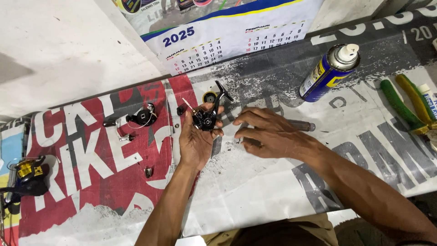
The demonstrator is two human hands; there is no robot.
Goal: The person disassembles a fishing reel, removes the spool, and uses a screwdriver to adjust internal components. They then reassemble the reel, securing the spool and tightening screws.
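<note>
My left hand (pixel 195 141) holds a black fishing reel body (pixel 205 119) in its palm, fingers curled around it, a thin shaft sticking out to the upper left and the reel foot pointing up. Just right of it my right hand (pixel 268 136) hovers low over the bench with fingers loosely bent and nothing visible in them. A grey screwdriver handle (pixel 302 125) lies just behind that hand. Loose black reel parts (pixel 142 117) lie left of the left hand.
A blue spray can (pixel 328 73) lies at the upper right. Green-handled pliers (pixel 403 107) and a small tube (pixel 429 98) rest at the right edge. A black and gold reel (pixel 27 175) sits far left. A printed banner (pixel 255 182) covers the bench; a calendar (pixel 218 36) hangs behind.
</note>
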